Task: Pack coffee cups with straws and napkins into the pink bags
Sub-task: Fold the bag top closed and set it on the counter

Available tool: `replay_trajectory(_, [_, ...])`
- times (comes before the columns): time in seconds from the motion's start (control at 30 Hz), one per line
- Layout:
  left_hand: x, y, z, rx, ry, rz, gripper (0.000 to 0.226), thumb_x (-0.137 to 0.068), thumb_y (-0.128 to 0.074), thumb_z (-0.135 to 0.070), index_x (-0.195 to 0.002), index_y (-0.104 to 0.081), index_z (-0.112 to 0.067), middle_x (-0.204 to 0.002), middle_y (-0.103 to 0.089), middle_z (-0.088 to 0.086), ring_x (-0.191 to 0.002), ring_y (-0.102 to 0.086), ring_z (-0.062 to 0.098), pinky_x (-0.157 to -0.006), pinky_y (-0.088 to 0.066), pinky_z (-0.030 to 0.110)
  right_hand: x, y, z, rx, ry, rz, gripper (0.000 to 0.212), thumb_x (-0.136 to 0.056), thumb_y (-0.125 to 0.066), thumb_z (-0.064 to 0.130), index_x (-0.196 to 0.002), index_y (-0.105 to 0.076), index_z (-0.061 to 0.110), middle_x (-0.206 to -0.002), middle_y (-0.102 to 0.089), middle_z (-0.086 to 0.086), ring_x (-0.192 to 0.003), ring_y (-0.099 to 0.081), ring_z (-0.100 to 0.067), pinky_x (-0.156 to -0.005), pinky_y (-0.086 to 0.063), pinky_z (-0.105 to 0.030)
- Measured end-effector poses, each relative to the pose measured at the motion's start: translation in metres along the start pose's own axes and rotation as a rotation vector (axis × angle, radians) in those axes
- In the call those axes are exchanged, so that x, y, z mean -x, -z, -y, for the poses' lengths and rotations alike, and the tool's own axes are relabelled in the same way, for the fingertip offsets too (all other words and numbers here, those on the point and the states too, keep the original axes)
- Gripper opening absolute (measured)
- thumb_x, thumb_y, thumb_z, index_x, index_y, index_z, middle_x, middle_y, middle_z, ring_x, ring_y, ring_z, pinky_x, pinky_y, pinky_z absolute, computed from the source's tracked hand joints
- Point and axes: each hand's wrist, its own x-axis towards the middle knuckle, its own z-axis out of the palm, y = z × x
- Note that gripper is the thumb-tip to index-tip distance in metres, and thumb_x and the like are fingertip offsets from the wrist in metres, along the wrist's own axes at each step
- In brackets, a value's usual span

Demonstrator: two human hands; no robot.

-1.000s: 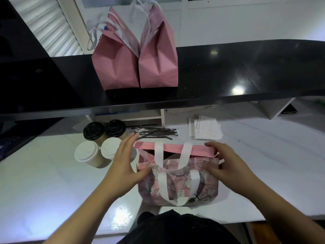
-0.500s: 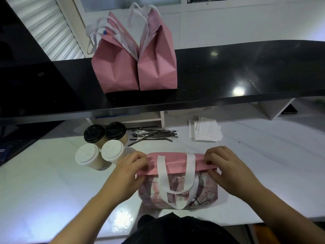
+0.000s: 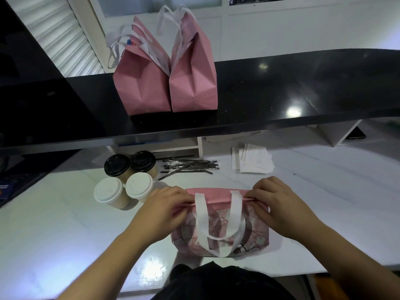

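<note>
Both hands, left hand (image 3: pixel 161 213) and right hand (image 3: pixel 279 210), now pinch the rim of the pink bag (image 3: pixel 220 226) lying between them on the desk (image 3: pixel 54 234), its mouth folded over since a second ago (so probably being opened for packing), with cups (image 3: pixel 127 180), straws (image 3: pixel 188 166) and napkins (image 3: pixel 252 159) waiting beyond the fingers.

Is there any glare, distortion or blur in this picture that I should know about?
Head view: ceiling lights glare as bright spots on the black counter and on the white table near the left forearm; the wide-angle lens bends the counter edge into a curve; the left hand looks slightly motion-blurred at the fingers; the bag and cups remain fairly sharp.
</note>
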Motion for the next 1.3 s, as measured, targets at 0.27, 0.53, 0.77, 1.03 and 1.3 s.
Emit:
replay_trajectory(0.27, [-0.028,-0.011,-0.022,-0.136,0.059,0.084,0.016,-0.089,-0.070,-0.025,-0.105,-0.071,-0.026,-0.092,-0.069,-0.011,-0.086,-0.058,0.015,-0.060,-0.030,0.017,-0.026,-0.003,0.022,0.075,0.078,0.073,0.019,-0.092,-0.068,0.034,-0.106,-0.078,0.025,-0.096,-0.069,0.005,-0.083,-0.062,-0.021,-0.073,-0.054,-0.036])
replay_trajectory(0.53, [-0.047,-0.025,-0.043,-0.207,-0.011,0.057,0.020,-0.093,-0.065,-0.042,-0.103,-0.078,-0.031,-0.089,-0.073,-0.001,-0.090,-0.066,0.023,-0.064,-0.039,0.031,-0.045,-0.013,0.041,0.155,0.036,0.144,0.035,-0.101,-0.053,0.051,-0.120,-0.073,0.029,-0.109,-0.073,0.004,-0.101,-0.066,-0.022,-0.082,-0.053,-0.037])
replay_trajectory(0.77, [-0.045,-0.027,-0.036,-0.193,-0.026,0.044,0.024,-0.098,-0.061,-0.050,-0.119,-0.074,-0.047,-0.095,-0.076,-0.012,-0.090,-0.065,0.016,-0.073,-0.050,0.033,-0.033,0.003,0.017,0.046,-0.023,0.234,0.030,-0.100,-0.055,0.049,-0.108,-0.077,0.029,-0.097,-0.069,0.009,-0.089,-0.062,-0.015,-0.074,-0.055,-0.036])
replay_trajectory(1.03, [-0.037,-0.014,-0.020,-0.242,0.093,0.034,0.020,-0.089,-0.066,-0.045,-0.080,-0.064,-0.027,-0.078,-0.066,-0.007,-0.077,-0.066,0.024,-0.052,-0.033,0.028,-0.012,0.018,-0.010,-0.105,-0.112,0.174,0.018,-0.097,-0.070,0.033,-0.107,-0.082,0.025,-0.092,-0.074,0.009,-0.078,-0.064,-0.009,-0.069,-0.054,-0.026])
replay_trajectory(1.3, [-0.015,0.010,0.015,-0.113,0.123,0.030,0.016,-0.090,-0.080,-0.033,-0.105,-0.080,-0.038,-0.094,-0.074,-0.024,-0.083,-0.064,-0.001,-0.074,-0.048,0.024,-0.003,0.022,-0.022,-0.111,-0.117,0.129,0.017,-0.096,-0.072,0.031,-0.108,-0.082,0.023,-0.094,-0.075,0.009,-0.080,-0.065,-0.008,-0.070,-0.049,-0.017])
